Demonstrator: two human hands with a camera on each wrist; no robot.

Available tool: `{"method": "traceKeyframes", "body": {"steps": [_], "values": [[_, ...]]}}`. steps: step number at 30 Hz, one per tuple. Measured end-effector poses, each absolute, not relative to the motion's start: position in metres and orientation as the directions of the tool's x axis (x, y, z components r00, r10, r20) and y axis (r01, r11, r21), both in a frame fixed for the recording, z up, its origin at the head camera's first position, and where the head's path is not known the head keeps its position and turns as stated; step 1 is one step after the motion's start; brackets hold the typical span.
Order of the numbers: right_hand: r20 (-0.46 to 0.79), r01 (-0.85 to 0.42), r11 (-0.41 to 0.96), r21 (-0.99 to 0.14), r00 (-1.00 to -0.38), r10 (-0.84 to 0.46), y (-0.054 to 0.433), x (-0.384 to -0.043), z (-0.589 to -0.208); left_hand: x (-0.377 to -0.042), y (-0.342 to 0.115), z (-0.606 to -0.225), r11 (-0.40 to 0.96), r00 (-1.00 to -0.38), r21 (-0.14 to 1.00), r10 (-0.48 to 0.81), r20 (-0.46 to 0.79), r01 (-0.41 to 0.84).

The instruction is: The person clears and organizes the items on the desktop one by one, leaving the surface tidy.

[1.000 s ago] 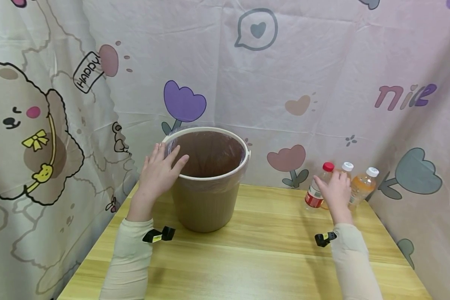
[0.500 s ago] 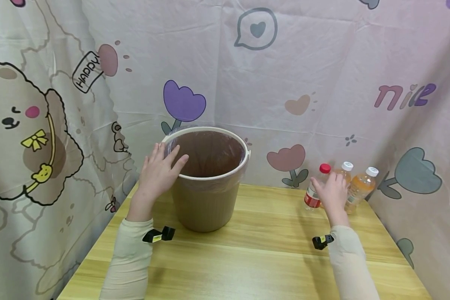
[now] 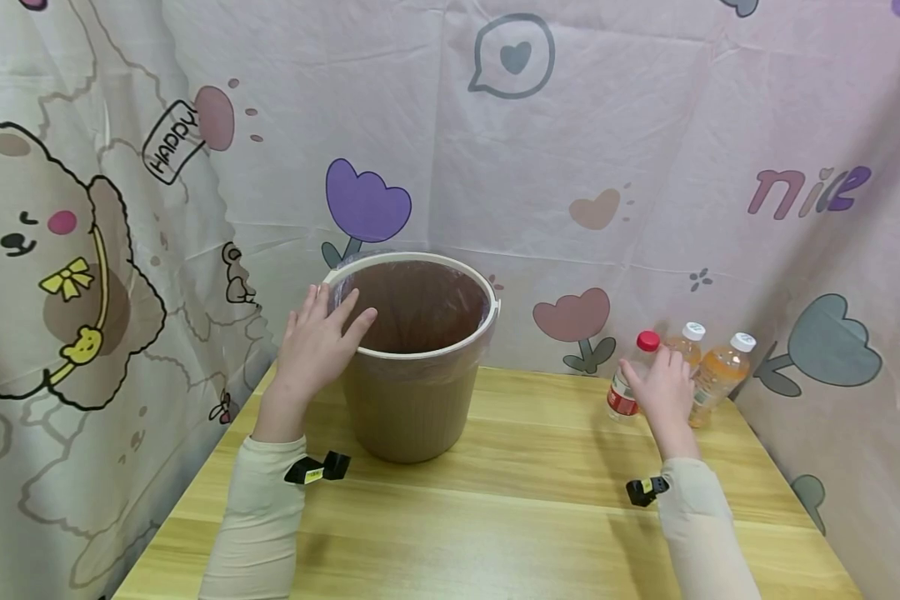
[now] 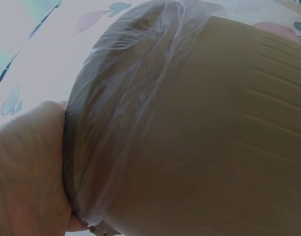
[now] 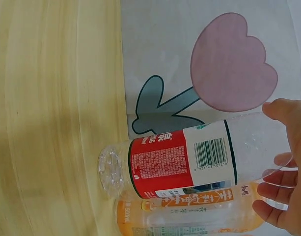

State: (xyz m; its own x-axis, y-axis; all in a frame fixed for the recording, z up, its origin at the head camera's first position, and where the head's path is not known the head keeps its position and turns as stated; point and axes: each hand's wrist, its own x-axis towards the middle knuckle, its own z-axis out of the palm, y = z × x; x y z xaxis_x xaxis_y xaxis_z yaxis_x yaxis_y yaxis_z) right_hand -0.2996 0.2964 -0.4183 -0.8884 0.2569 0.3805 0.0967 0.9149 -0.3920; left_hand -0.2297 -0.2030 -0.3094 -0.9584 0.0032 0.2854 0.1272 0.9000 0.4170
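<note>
I have the red-capped bottle (image 3: 622,399) at the right of the head view, just left of the right hand (image 3: 664,390), its long axis near upright. That hand is far nearer than the left hand (image 3: 315,350), whose spread fingers rest at the rim of the bin (image 3: 412,417), left of centre. My right grip is closed round the bottle's upper part, thumb and fingers on opposite sides.
</note>
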Motion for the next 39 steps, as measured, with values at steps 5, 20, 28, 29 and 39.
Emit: {"method": "traceKeyframes", "body": {"steps": [5, 20, 28, 29, 39], "values": [[0.387, 0.088, 0.917, -0.390, -0.888, 0.249, 0.295, -0.297, -0.417, -0.229, -0.203, -0.309, 0.897, -0.959, 0.423, 0.002, 0.282, 0.127], [0.424, 0.070, 0.917, -0.393, -0.871, 0.248, 0.293, -0.287, -0.420, -0.229, -0.202, -0.307, 0.899, -0.960, 0.420, 0.004, 0.278, 0.126], [0.476, 0.016, 0.924, -0.383, -0.853, 0.213, 0.289, -0.278, -0.427, -0.229, -0.203, -0.308, 0.898, -0.961, 0.422, 0.003, 0.277, 0.124], [0.480, 0.012, 0.925, -0.379, -0.853, 0.208, 0.288, -0.277, -0.427, -0.229, -0.203, -0.308, 0.898, -0.961, 0.423, 0.002, 0.278, 0.124], [0.497, -0.041, 0.929, -0.369, -0.853, 0.160, 0.274, -0.268, -0.426, -0.230, -0.203, -0.309, 0.896, -0.962, 0.426, 0.001, 0.273, 0.122]]}}
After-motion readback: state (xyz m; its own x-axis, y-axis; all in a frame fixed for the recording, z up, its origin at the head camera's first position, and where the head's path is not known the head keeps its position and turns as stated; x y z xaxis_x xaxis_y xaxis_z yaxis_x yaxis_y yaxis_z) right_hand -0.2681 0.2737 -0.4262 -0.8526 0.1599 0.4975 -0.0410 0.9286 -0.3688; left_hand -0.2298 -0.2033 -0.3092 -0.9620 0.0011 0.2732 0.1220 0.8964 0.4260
